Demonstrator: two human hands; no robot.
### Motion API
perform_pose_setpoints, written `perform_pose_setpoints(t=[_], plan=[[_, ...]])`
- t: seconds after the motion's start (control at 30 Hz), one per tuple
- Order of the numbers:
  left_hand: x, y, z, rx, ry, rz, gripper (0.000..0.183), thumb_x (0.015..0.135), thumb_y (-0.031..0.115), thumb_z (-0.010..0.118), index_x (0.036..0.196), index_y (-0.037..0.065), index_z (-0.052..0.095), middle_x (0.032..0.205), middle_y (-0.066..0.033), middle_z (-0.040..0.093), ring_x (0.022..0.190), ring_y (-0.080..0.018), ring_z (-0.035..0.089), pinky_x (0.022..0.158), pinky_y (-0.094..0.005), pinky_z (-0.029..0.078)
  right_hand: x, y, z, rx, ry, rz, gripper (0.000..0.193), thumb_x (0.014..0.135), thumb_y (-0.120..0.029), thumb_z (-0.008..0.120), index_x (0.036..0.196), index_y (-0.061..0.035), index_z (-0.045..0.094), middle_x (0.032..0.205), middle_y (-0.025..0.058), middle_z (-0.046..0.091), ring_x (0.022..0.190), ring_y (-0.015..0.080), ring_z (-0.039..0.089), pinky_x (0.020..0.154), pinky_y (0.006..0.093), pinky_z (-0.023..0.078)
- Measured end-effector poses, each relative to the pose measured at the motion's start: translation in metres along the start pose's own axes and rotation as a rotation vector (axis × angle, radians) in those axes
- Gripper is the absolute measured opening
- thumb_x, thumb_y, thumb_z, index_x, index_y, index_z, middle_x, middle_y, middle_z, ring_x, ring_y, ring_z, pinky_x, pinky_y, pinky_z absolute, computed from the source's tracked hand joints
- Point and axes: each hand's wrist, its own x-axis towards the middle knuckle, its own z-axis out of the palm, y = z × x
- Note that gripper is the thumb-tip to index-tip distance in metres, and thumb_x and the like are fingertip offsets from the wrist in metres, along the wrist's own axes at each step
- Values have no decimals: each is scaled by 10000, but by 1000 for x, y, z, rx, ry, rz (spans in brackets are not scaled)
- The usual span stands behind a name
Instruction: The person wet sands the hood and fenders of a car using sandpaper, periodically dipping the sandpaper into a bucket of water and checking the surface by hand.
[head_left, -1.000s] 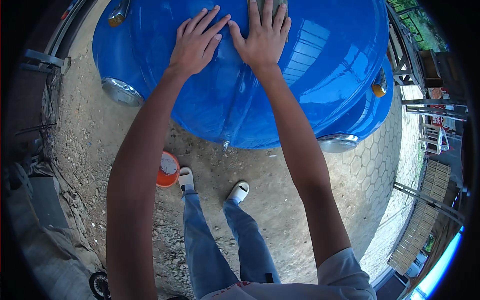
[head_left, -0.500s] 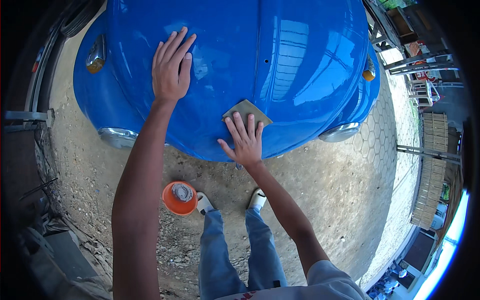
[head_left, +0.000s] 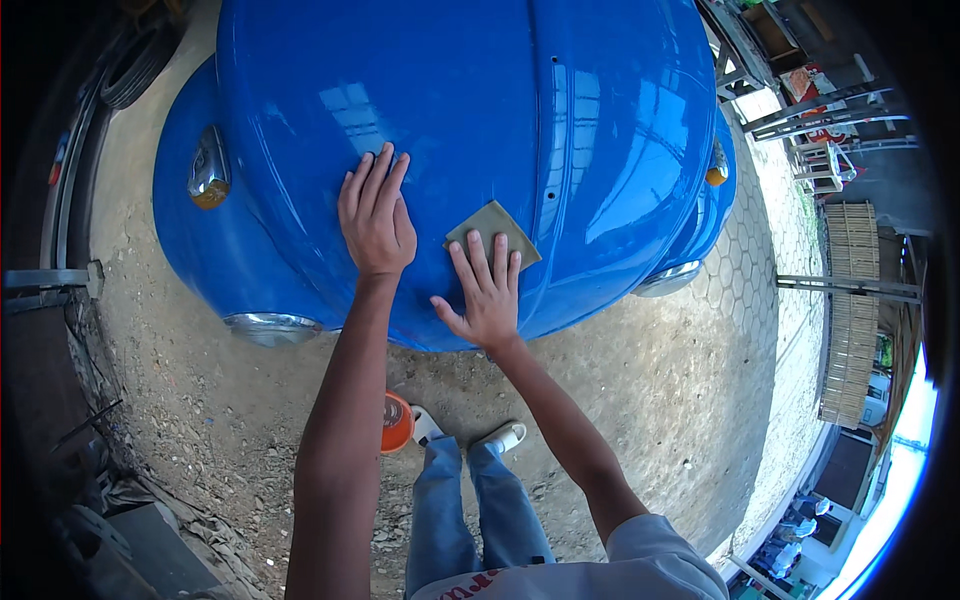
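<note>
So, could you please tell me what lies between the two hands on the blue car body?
Only bare glossy blue car body separates left hand from right hand, per head view.

Both hands lie flat on the car point(head_left: 450, 90): the left hand point(head_left: 375, 215) left of the sheet point(head_left: 495, 225), the right hand point(head_left: 485, 290) with fingertips on the sheet's near edge. A tub point(head_left: 396, 422) sits on the ground point(head_left: 200, 400) below, left of the shoes point(head_left: 505, 437).

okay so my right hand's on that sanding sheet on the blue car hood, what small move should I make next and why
Probably slide the right hand with the sanding sheet a short stroke along the blue hood. Its fingers lie flat on the sheet, pressing it to the paint, and the left hand rests open beside it as a brace, so you look set for a stroke.
</note>
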Motion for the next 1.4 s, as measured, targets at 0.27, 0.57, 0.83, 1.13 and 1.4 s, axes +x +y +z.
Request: perform_pose_setpoints(t=[0.27,0.57,0.83,1.13,1.4], plan=[[1,0,2,-7,16,21,388,999,147,446,1291,141,702,1411,-50,624,1353,-288,519,1145,-467,350,-112,0,11,234,-354,-87,682,955,-496,564,1547,-190,417,1639,143,297,1514,434,214,1212,573,183],[9,2,9,4,65,30,340,991,181,513,1263,157,715,1397,-51,633,1344,-288,533,1147,-473,359,108,93,-70,-18,246,-95,598,931,-420,579,1496,-233,513,1631,191,302,1502,451,247,1204,599,176],[-44,68,5,-415,77,-91,333,968,-12,487,1250,6,663,1342,-145,636,1343,-332,530,1123,-490,410,109,106,-60,110,336,-121,506,908,-194,526,1407,-177,606,1562,190,427,1467,435,339,1197,585,217],[-83,119,25,58,-309,-114,635,1029,350,439,1532,-29,355,1617,-189,314,1519,-337,248,1223,-453,281,109,105,-58,99,371,-164,482,906,-144,501,1372,-108,620,1542,220,442,1455,443,356,1179,589,244],[87,48,57,429,8,-364,624,1052,355,403,1526,-47,346,1625,-217,286,1526,-350,233,1250,-481,181,108,101,-57,107,366,-186,486,900,-146,485,1364,-97,622,1543,224,438,1455,445,354,1186,583,234]])
